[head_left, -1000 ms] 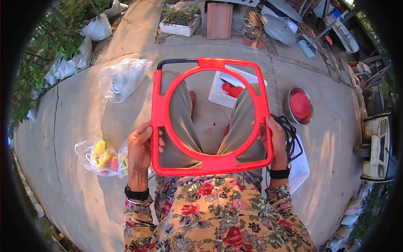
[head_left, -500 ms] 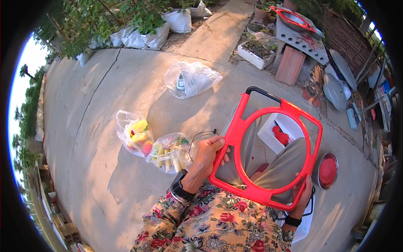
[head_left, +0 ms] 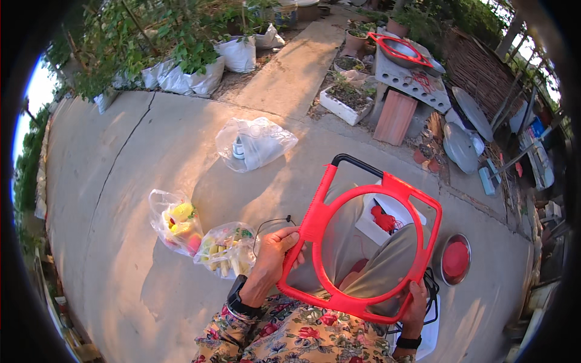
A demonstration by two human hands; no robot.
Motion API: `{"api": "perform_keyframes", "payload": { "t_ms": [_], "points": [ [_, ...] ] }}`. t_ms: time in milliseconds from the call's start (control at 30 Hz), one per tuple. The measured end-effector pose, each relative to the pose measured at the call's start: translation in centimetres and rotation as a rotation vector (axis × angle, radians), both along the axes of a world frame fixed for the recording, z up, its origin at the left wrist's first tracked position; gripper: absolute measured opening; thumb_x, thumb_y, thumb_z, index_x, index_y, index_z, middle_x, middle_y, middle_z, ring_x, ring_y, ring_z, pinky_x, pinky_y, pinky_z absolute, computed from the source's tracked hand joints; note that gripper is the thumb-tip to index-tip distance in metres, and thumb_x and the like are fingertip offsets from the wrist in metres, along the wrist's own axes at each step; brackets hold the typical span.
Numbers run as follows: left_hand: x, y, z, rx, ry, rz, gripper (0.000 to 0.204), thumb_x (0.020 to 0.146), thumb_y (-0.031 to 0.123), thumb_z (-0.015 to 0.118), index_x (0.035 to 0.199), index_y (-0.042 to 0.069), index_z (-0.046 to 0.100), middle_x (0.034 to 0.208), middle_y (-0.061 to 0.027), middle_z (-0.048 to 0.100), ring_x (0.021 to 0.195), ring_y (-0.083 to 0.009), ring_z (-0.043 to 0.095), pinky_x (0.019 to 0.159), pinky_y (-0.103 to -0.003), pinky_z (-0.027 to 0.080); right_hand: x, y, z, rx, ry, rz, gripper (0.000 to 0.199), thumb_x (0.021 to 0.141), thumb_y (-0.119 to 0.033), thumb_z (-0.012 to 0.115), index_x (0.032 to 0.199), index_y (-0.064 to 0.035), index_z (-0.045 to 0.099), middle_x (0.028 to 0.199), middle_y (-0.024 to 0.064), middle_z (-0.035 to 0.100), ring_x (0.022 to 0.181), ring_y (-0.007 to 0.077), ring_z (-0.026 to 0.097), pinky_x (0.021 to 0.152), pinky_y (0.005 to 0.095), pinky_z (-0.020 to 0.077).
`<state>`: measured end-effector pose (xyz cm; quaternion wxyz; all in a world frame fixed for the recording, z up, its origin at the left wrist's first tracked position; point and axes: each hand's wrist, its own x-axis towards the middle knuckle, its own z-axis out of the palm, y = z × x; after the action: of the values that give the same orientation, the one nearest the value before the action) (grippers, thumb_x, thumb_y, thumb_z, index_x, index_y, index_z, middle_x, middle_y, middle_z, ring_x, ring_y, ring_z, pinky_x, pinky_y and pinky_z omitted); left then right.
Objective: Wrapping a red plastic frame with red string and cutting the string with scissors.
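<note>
With both hands I hold a square frame [head_left: 313, 221] that has a round ring inside it. Red covering wraps the ring and most of the bars, while the far bar [head_left: 360, 164] is bare black. My left hand [head_left: 272, 259] is closed around the frame's left side; a thin dark cord [head_left: 259, 228] loops out beside it. At the near right corner my right hand [head_left: 414, 310] grips the edge, its fingers partly hidden behind the frame. Through the ring show my grey trousers and a white box [head_left: 367, 227] with red cord [head_left: 384, 219] in it.
Bags of flowers [head_left: 177, 222] and pale sticks [head_left: 225, 254] lie left; another clear bag [head_left: 257, 145] sits farther off. To the right are a metal bowl [head_left: 455, 260] holding something red and a white container [head_left: 428, 345] with black frames. Another red frame [head_left: 399, 48] rests on a far slab.
My view has shifted, so the ground things appear lower and farther left. Both hands keep their grip on the red frame, which has not visibly changed.
</note>
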<state>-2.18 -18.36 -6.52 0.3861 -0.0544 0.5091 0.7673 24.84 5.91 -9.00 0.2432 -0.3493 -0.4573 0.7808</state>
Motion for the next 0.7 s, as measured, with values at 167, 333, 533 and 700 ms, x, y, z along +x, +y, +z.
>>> {"api": "perform_keyframes", "payload": {
  "t_ms": [167, 333, 533, 700],
  "points": [
    [-0.6, -1.1, -1.4, -0.062, 0.029, 0.028, 0.022, 0.089, 0.008, 0.055, 0.106, -0.004, 0.061, 0.075, -0.0116, 0.063, 0.049, -0.018, 0.059, 0.039, -0.024, 0.043, 0.5, -1.6, -0.1, -0.176, 0.014, 0.071, 0.041, 0.09, -0.015, 0.056, 0.127, 0.0009, 0.047, 0.116, 0.017, 0.061, 0.09, 0.0196, 0.063, 0.07, 0.0274, 0.0525],
    [-1.1, 1.2, -1.9, -0.003, 0.138, 0.007, 0.023, 0.089, 0.012, 0.056, 0.107, -0.003, 0.061, 0.074, -0.011, 0.062, 0.046, -0.0172, 0.057, 0.036, -0.024, 0.041, 2.7, -3.3, 0.4, -0.256, 0.109, 0.004, 0.045, 0.092, -0.01, 0.053, 0.134, 0.0009, 0.042, 0.128, 0.0138, 0.054, 0.103, 0.0199, 0.06, 0.081, 0.0302, 0.0514],
    [-1.9, 2.8, -0.4, 0.006, 0.313, -0.089, 0.019, 0.091, 0.016, 0.056, 0.101, 0.001, 0.059, 0.069, -0.008, 0.061, 0.045, -0.0144, 0.056, 0.035, -0.022, 0.039, 3.3, -4.5, -1.1, -0.36, 0.183, -0.059, 0.044, 0.094, -0.013, 0.054, 0.135, -0.0002, 0.042, 0.129, 0.0118, 0.053, 0.109, 0.0191, 0.058, 0.084, 0.0287, 0.0495],
    [-2.7, 4.8, -0.3, -0.082, 0.316, -0.281, 0.022, 0.092, 0.016, 0.054, 0.108, 0.001, 0.058, 0.072, -0.0064, 0.061, 0.047, -0.0126, 0.056, 0.036, -0.021, 0.041, 4.6, -5.7, -1.6, -0.351, 0.276, -0.137, 0.041, 0.095, -0.015, 0.054, 0.132, 0.0001, 0.045, 0.122, 0.0119, 0.058, 0.107, 0.0187, 0.059, 0.084, 0.0275, 0.0493]
  ]
}}
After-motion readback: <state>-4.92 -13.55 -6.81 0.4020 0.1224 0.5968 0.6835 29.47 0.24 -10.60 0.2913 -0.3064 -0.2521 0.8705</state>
